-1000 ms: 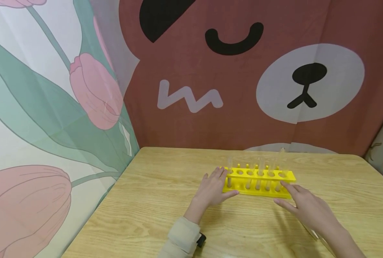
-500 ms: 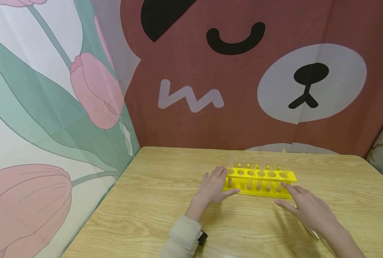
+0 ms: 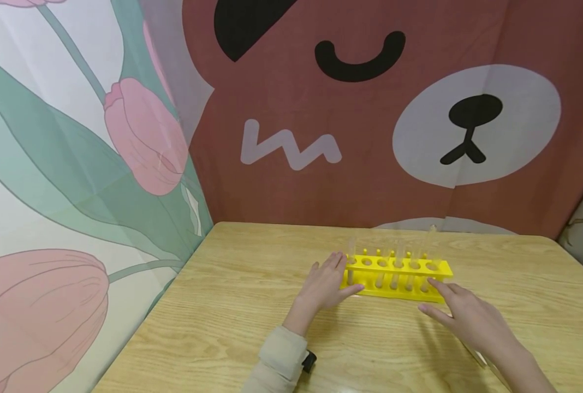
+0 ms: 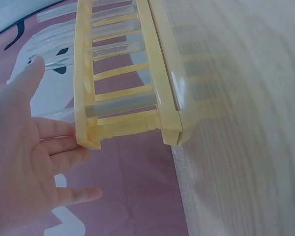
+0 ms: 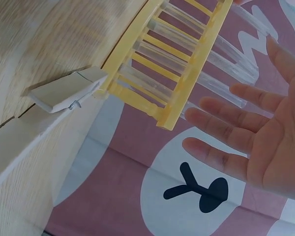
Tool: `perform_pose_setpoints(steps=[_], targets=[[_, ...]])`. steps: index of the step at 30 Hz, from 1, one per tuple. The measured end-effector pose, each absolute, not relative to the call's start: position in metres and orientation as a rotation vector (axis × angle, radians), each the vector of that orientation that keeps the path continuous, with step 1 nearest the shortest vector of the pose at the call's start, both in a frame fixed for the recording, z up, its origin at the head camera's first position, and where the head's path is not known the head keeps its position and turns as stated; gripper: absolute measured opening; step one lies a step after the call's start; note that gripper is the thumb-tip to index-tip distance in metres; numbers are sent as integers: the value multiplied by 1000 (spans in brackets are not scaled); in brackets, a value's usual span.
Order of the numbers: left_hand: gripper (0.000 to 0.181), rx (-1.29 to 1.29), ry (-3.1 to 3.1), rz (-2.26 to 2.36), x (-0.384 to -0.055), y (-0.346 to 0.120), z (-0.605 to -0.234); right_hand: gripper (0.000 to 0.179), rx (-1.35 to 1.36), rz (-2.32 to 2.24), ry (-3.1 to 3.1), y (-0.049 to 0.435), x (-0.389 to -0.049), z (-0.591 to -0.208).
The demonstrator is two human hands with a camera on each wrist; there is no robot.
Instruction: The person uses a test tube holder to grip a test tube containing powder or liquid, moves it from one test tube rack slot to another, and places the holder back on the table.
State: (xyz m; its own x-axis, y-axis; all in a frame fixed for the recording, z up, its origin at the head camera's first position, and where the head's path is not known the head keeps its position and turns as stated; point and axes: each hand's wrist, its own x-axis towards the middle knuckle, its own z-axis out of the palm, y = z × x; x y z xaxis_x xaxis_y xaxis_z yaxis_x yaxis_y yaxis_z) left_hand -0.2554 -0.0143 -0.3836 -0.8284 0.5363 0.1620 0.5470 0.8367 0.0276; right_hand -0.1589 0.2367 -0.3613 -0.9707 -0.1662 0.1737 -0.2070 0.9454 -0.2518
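Observation:
A yellow test tube rack (image 3: 392, 269) stands on the table with several clear test tubes (image 5: 226, 66) upright in its holes. One hole, second from the left, holds no tube. My left hand (image 3: 321, 285) is at the rack's left end, fingers extended; in the left wrist view, its fingertips (image 4: 71, 130) are right at the end of the top bar. Beside them is the leftmost test tube (image 4: 123, 103). My right hand (image 3: 475, 315) is spread at the right end, its fingers (image 5: 216, 152) straight and close to the tubes' upper parts.
A wooden clip (image 5: 69, 88), like a clothespin with a long handle, lies on the wooden table (image 3: 213, 311) under my right forearm. Behind the table hangs a cloth (image 3: 281, 191) printed with a bear, and a tulip-print cloth (image 3: 139, 218) hangs at the left.

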Motion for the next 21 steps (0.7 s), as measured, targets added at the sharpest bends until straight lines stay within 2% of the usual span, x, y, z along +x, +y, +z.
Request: perform_pose_setpoints(steps=[21], targets=[[77,-889,-2867,-74,-258,-15,-386,72,286,429,-2957,240,-159,-362]])
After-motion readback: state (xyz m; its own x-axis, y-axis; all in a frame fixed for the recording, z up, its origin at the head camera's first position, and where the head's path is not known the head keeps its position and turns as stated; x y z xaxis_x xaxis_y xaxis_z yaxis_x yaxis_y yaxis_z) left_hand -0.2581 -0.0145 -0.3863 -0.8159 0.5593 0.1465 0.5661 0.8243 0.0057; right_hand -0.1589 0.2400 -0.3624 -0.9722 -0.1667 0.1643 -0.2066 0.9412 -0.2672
